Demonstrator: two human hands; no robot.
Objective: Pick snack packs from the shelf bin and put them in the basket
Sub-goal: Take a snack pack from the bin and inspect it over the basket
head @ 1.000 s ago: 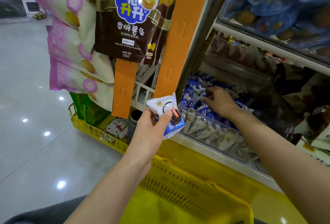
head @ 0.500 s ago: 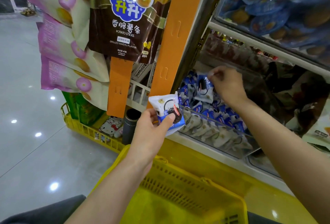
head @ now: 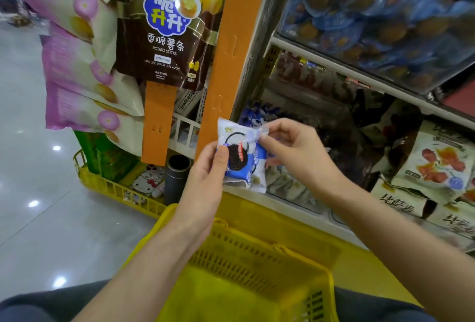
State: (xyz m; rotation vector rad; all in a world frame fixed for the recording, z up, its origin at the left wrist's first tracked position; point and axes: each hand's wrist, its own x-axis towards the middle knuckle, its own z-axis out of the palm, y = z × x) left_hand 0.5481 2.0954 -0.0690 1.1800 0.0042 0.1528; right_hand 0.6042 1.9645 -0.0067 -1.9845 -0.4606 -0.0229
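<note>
The left hand [head: 205, 180] and right hand [head: 295, 152] cover most of the shelf bin [head: 295, 193]; its far packs are dim. A second pack [head: 260, 167] is largely hidden behind the front snack pack [head: 235, 152]. The basket [head: 244, 252] runs off the near edge. The blue packs [head: 372, 8] on the upper right shelf are blurred, their print unreadable.
</note>
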